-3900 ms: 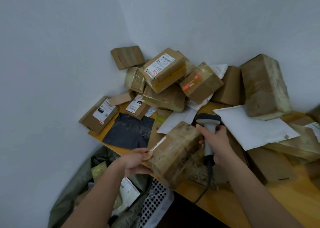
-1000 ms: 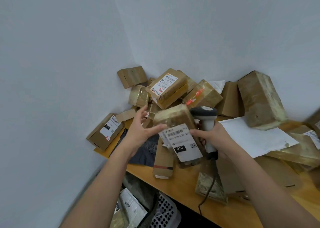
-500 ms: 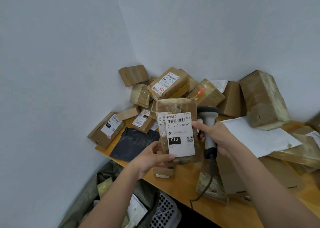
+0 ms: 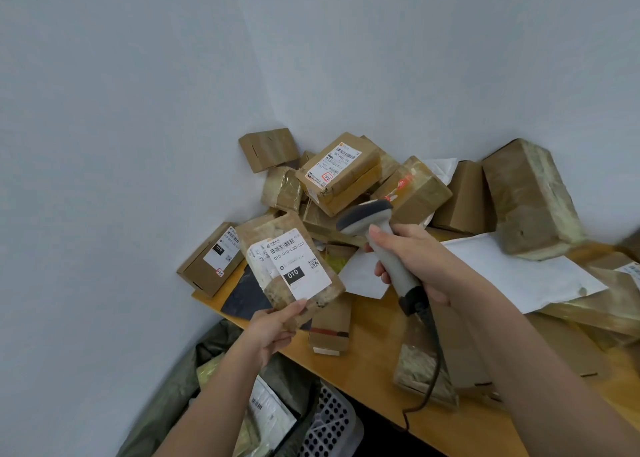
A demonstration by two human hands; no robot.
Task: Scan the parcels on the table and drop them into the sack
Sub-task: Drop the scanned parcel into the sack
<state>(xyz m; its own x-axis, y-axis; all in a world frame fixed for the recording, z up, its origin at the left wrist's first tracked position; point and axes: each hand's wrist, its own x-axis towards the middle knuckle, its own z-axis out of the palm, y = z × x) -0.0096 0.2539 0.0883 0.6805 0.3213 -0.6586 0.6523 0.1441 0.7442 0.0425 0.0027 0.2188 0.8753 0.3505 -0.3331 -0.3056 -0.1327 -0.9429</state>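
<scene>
My left hand [image 4: 272,332] grips the lower end of a tape-wrapped brown parcel [image 4: 277,234], held above the table's left end with its white barcode label facing up. My right hand [image 4: 415,262] holds a grey handheld scanner [image 4: 367,215] just right of that parcel, its head tilted left toward the label. A pile of several brown parcels [image 4: 341,176] fills the corner of the wooden table [image 4: 374,338]. The green-grey sack [image 4: 180,397] gapes below the table's left edge with several packets inside.
A large taped box [image 4: 530,200] leans on the wall at the right. White envelopes [image 4: 512,273] and a black bag [image 4: 246,297] lie flat on the table. A white perforated basket [image 4: 329,422] stands under the table beside the sack. The scanner's cord [image 4: 433,363] hangs over the front edge.
My left hand shifted the labelled parcel left and tilted it. My right hand swung the scanner's head over toward the label. The parcel has turned label-up since the earliest frame.
</scene>
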